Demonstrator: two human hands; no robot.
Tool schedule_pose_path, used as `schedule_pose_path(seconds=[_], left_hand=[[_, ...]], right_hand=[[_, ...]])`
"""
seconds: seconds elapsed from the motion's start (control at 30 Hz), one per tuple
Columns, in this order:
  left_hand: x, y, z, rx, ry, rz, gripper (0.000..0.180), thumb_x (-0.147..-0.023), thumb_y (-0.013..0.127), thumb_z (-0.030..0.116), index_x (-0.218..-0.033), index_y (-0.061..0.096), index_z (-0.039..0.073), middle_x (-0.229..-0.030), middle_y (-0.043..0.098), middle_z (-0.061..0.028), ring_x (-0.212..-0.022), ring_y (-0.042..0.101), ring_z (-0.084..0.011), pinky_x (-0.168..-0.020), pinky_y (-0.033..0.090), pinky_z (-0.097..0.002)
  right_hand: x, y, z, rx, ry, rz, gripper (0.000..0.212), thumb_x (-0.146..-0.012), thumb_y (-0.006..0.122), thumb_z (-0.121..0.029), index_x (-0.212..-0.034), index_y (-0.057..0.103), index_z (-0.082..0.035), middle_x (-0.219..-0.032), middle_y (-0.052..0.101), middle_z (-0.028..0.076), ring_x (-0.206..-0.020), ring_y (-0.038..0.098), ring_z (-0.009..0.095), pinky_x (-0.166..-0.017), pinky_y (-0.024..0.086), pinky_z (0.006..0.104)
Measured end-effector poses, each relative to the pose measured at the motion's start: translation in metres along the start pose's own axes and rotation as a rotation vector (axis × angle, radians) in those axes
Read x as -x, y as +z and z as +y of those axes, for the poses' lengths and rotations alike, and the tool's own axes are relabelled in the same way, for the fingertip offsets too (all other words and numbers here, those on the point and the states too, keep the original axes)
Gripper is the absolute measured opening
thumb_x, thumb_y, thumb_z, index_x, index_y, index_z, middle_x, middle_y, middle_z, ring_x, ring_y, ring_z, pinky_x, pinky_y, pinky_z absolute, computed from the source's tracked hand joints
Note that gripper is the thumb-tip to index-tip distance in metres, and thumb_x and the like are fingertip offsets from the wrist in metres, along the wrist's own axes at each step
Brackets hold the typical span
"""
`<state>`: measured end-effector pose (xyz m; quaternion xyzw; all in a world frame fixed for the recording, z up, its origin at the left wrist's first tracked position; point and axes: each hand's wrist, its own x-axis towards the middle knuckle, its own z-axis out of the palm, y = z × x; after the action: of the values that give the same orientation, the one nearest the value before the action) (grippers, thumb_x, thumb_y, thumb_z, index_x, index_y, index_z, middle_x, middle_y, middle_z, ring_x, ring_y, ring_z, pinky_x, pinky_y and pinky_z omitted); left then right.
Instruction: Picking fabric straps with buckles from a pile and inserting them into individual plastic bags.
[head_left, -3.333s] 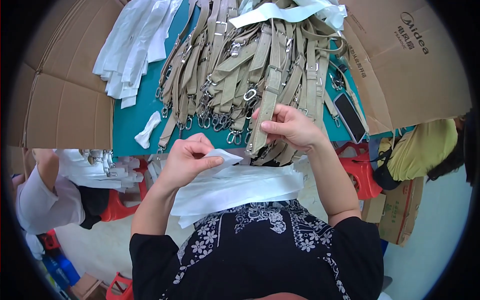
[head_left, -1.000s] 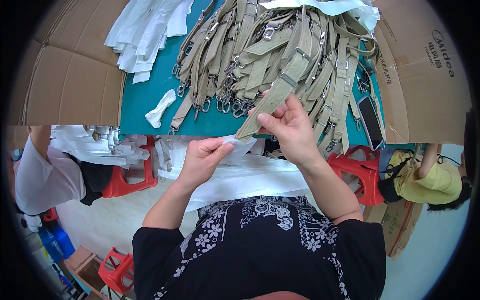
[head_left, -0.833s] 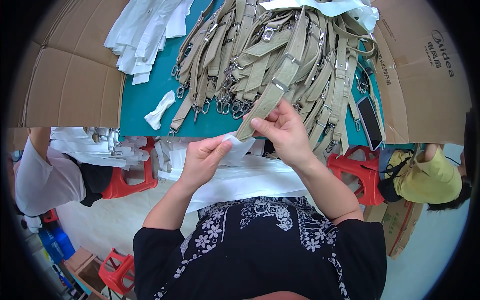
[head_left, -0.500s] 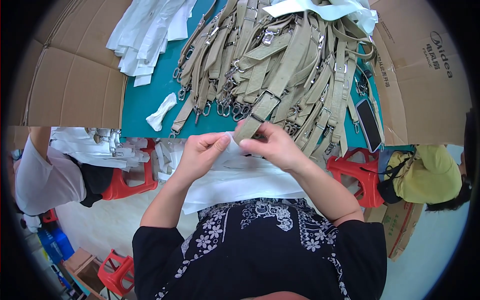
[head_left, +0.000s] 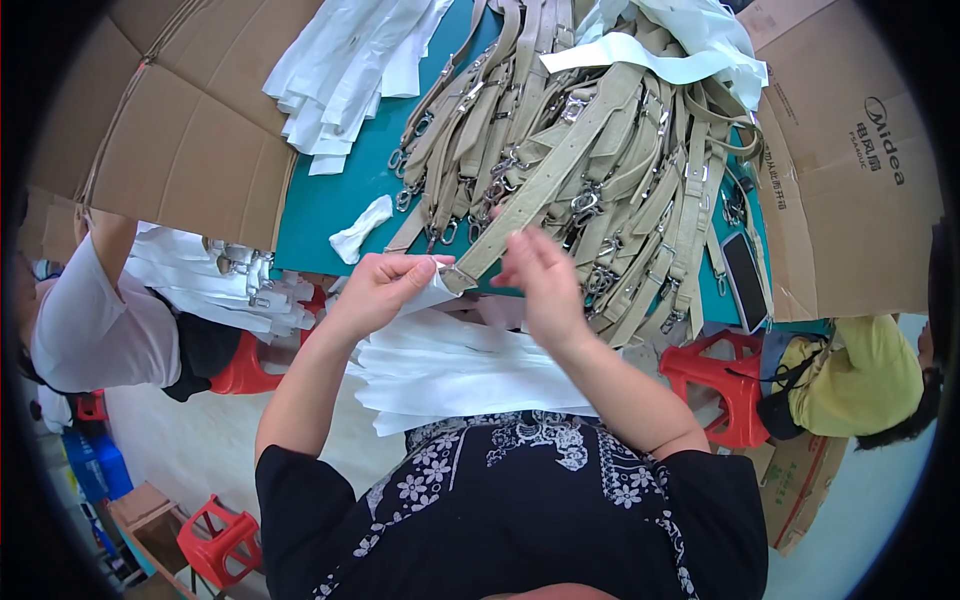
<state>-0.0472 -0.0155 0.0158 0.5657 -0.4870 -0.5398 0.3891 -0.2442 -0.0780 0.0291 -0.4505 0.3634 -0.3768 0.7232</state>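
Observation:
My left hand (head_left: 382, 292) pinches a white wrapping sheet (head_left: 432, 294) at the tip of a long beige strap (head_left: 545, 190). The strap's near end lies against the sheet, just right of my left fingertips, and the rest of it runs up and right across the pile. Beside the strap's near part is my right hand (head_left: 545, 290), its fingers smeared by motion, so whether it touches the strap cannot be told. More white sheets (head_left: 455, 365) lie across my lap below both hands.
Many beige straps with metal clips (head_left: 640, 200) cover the green table (head_left: 320, 215). White strips (head_left: 350, 70), a crumpled white piece (head_left: 362, 230) and a phone (head_left: 743, 280) lie around them. Cardboard flaps (head_left: 200, 150) flank the table. People sit at both sides, near red stools (head_left: 725, 385).
My right hand has come off the strap's end and shifted slightly right and down. The strap's end now rests at the white sheet by my left hand. The whole view has shifted a little.

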Motion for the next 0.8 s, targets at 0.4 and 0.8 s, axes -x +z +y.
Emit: schedule_pose_path(seconds=[0.4,0.8], left_hand=[[-0.001,0.013,0.006,0.044,0.192,0.035,0.026,-0.090,0.052,0.022,-0.099,0.064,0.001,-0.093,0.065,-0.0062,-0.080,0.053,-0.0066,-0.073,0.043,-0.0222],[0.001,0.006,0.001,0.110,0.103,0.057,0.029,-0.089,0.053,0.023,-0.099,0.063,-0.001,-0.087,0.064,-0.0029,-0.076,0.054,-0.0062,-0.069,0.042,-0.0205]], right_hand=[[0.006,0.007,0.007,0.294,-0.100,-0.115,0.021,-0.079,0.064,-0.011,-0.095,0.054,-0.002,-0.079,0.059,0.002,-0.065,0.054,0.007,-0.061,0.046,0.0223],[0.000,0.011,0.020,0.322,-0.195,-0.044,0.016,-0.081,0.062,-0.014,-0.092,0.066,-0.002,-0.075,0.061,-0.001,-0.062,0.049,0.003,-0.055,0.040,0.0182]])
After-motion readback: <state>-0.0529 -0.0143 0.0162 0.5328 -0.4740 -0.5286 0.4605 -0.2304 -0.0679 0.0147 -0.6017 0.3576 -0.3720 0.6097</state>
